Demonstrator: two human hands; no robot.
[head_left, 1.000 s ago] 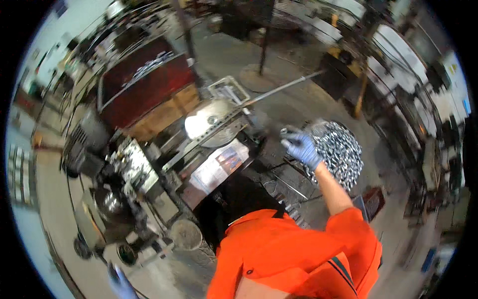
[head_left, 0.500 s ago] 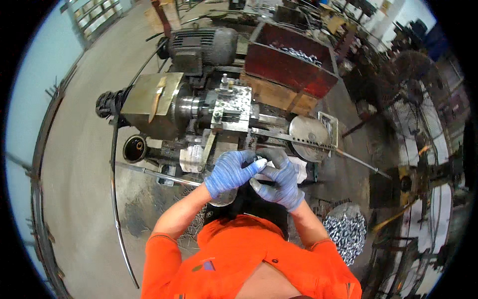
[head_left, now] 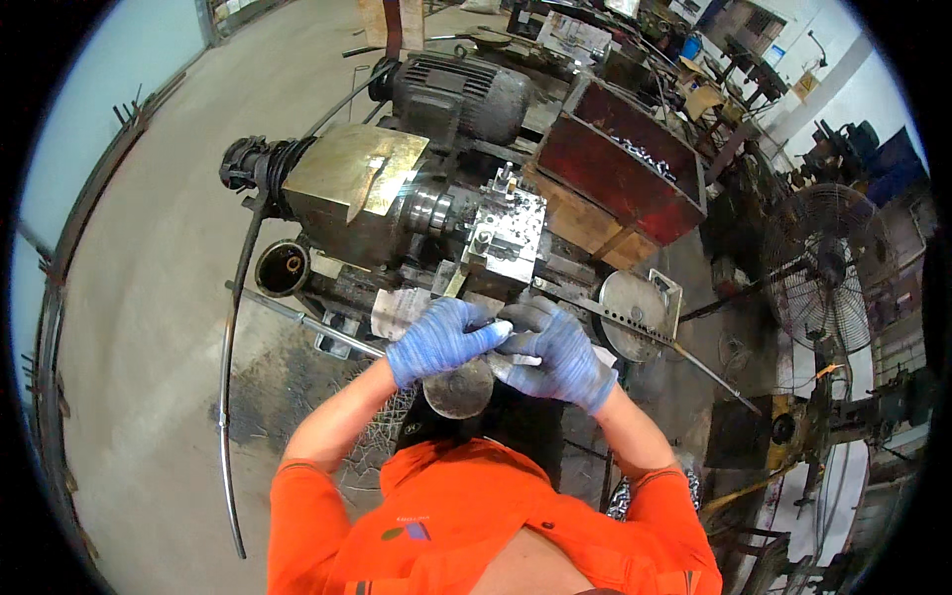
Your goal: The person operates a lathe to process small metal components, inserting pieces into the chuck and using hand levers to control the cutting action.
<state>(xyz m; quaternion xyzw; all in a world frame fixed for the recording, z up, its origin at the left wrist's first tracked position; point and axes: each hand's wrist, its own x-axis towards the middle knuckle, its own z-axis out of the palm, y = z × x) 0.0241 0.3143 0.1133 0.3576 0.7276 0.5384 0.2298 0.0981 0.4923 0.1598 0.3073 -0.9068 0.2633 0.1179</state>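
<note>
Your left hand [head_left: 441, 339] and right hand [head_left: 557, 349], both gloved in blue, meet fingertip to fingertip before your chest, fingers curled, bare forearms angling inward from orange sleeves.

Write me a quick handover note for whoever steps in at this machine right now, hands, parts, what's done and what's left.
Left hand: blue glove, closed on a small pale metal piece, thumb and fingers pinching it.
Right hand: blue glove, meeting the left hand at the same piece; fingers curled round it.
Both hands are held together just in front of the lathe, below its steel tool block, and above a round metal disc.
A crumpled rag lies on the machine by the left hand.
Red bin behind the machine holds small parts.
Done: the piece is in hand.
Left: it is not yet on the machine; nothing is seated near the tool block.
</note>
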